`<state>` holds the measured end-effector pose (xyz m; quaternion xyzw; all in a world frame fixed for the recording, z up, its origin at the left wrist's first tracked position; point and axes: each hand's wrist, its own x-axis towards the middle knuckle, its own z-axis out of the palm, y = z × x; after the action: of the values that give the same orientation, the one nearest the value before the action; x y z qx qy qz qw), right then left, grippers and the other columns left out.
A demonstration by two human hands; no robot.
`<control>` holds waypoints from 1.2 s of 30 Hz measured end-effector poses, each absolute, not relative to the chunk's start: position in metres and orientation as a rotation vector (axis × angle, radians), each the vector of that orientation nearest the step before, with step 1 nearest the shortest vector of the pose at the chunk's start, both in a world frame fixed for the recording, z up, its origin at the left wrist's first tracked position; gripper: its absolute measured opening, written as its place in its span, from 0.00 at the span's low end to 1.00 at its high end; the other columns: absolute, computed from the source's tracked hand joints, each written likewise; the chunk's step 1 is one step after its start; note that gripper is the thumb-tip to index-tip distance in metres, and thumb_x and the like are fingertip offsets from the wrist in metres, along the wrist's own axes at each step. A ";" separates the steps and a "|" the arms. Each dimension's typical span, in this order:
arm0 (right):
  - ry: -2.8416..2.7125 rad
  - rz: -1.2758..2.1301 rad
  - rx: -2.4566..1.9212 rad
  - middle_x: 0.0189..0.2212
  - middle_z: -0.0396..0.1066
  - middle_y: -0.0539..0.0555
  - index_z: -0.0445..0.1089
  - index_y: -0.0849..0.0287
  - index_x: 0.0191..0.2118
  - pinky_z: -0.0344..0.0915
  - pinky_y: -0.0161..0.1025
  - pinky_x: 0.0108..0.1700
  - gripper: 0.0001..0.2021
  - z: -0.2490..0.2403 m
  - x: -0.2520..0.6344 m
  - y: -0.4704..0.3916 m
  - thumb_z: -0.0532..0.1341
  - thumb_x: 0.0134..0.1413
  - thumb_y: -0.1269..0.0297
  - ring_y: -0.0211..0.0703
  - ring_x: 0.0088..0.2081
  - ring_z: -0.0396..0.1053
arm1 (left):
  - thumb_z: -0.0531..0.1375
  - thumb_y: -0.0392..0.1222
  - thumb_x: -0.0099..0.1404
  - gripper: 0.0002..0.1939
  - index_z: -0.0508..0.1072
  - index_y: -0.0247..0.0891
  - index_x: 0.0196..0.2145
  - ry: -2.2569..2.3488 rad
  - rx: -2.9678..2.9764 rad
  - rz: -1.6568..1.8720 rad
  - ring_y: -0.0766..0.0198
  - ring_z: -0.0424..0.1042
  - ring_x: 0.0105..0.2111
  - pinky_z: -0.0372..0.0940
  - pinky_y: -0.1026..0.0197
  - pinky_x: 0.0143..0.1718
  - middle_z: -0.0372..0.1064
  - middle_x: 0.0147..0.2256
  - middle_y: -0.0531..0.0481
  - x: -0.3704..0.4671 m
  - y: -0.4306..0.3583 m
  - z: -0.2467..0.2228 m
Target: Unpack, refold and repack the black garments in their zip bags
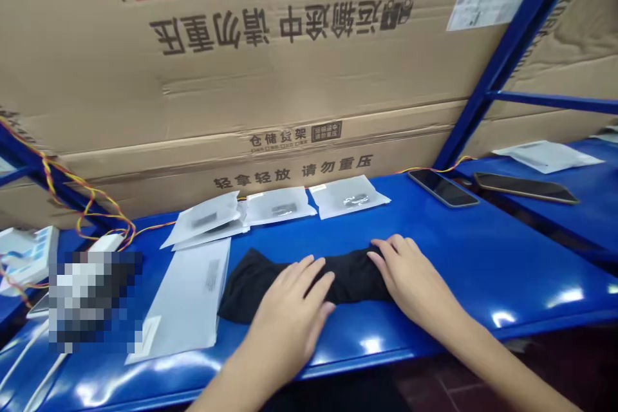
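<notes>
A black cloth (350, 280), folded into a long strip, lies across the blue shelf top near its front edge. My left hand (294, 309) rests on the middle and left part of it, palm down, fingers spread. At the cloth's right end, my right hand (405, 273) lies on top with its fingers apart, the fingertips near the far edge. The cloth's left end fans out wider and shows uncovered. Beside that end lies a long white packet (188, 299) with a small label.
Several frosted packets (350, 196) line the back edge. A phone (444, 188) lies at the back right, another phone (526, 187) beyond the blue post (506, 58). Large cardboard (290, 84) stands behind. Coloured wires (89, 206) and a blurred object (91, 299) are at left.
</notes>
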<state>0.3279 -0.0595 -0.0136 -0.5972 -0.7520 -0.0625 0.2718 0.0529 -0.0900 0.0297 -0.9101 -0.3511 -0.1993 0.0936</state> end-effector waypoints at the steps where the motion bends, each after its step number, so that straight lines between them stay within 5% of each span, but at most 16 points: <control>1: -2.029 -0.158 -1.589 0.37 0.74 0.63 0.76 0.57 0.48 0.71 0.53 0.43 0.22 -0.015 0.326 -0.056 0.46 0.76 0.54 0.58 0.39 0.72 | 0.55 0.46 0.78 0.22 0.70 0.33 0.64 -1.036 -2.730 -0.539 0.43 0.71 0.64 0.72 0.42 0.61 0.70 0.65 0.37 0.058 -0.092 0.025; 6: -1.922 0.119 -1.524 0.32 0.72 0.57 0.70 0.53 0.35 0.71 0.49 0.44 0.23 -0.010 0.329 -0.044 0.45 0.76 0.48 0.54 0.38 0.73 | 0.57 0.55 0.78 0.33 0.62 0.32 0.70 -1.147 -2.798 -0.470 0.42 0.64 0.69 0.67 0.38 0.66 0.61 0.70 0.34 0.055 -0.099 0.011; 10: -1.805 0.427 -1.545 0.36 0.77 0.56 0.69 0.52 0.36 0.71 0.47 0.46 0.22 0.008 0.334 -0.043 0.50 0.72 0.42 0.54 0.41 0.76 | 0.56 0.57 0.78 0.36 0.58 0.31 0.73 -1.209 -2.814 -0.439 0.42 0.58 0.72 0.63 0.38 0.69 0.56 0.72 0.33 0.048 -0.111 0.014; 16: -1.972 0.443 -1.816 0.35 0.80 0.55 0.74 0.54 0.34 0.71 0.43 0.41 0.15 0.036 0.351 -0.023 0.59 0.63 0.49 0.52 0.39 0.78 | 0.58 0.58 0.76 0.40 0.58 0.25 0.72 -1.209 -2.766 -0.340 0.39 0.58 0.71 0.64 0.39 0.68 0.54 0.72 0.30 0.055 -0.126 0.016; 21: -1.915 0.169 -2.017 0.39 0.80 0.63 0.75 0.58 0.42 0.68 0.47 0.39 0.10 0.064 0.346 -0.014 0.64 0.60 0.57 0.62 0.43 0.78 | 0.56 0.55 0.78 0.34 0.63 0.25 0.69 -1.124 -2.726 -0.589 0.41 0.63 0.69 0.67 0.40 0.67 0.62 0.69 0.33 0.056 -0.134 0.012; 26: -2.016 -0.279 -1.803 0.46 0.79 0.62 0.73 0.58 0.49 0.69 0.45 0.36 0.11 0.051 0.267 -0.063 0.59 0.68 0.60 0.57 0.42 0.78 | 0.57 0.43 0.78 0.21 0.73 0.27 0.61 -1.070 -2.655 -0.776 0.43 0.72 0.63 0.71 0.40 0.63 0.75 0.60 0.35 0.049 -0.139 0.010; 32: -1.885 -0.074 -1.411 0.43 0.80 0.58 0.75 0.55 0.50 0.73 0.45 0.45 0.18 0.017 0.235 -0.108 0.50 0.76 0.56 0.52 0.45 0.77 | 0.58 0.33 0.75 0.16 0.76 0.30 0.57 -1.064 -2.529 -0.947 0.47 0.75 0.61 0.74 0.44 0.62 0.79 0.55 0.38 0.023 -0.148 0.007; 36: -1.521 -0.057 -1.717 0.36 0.79 0.57 0.77 0.55 0.42 0.70 0.48 0.38 0.22 0.016 0.274 -0.103 0.57 0.67 0.40 0.54 0.37 0.76 | 0.61 0.29 0.72 0.16 0.77 0.32 0.55 -1.050 -2.479 -1.016 0.50 0.75 0.61 0.72 0.47 0.64 0.80 0.53 0.40 0.009 -0.152 0.003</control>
<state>0.2742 -0.1035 0.0160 -0.6823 -0.6043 -0.0227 0.4108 0.0091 -0.1525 0.0035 -0.8541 -0.3615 -0.3501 0.1314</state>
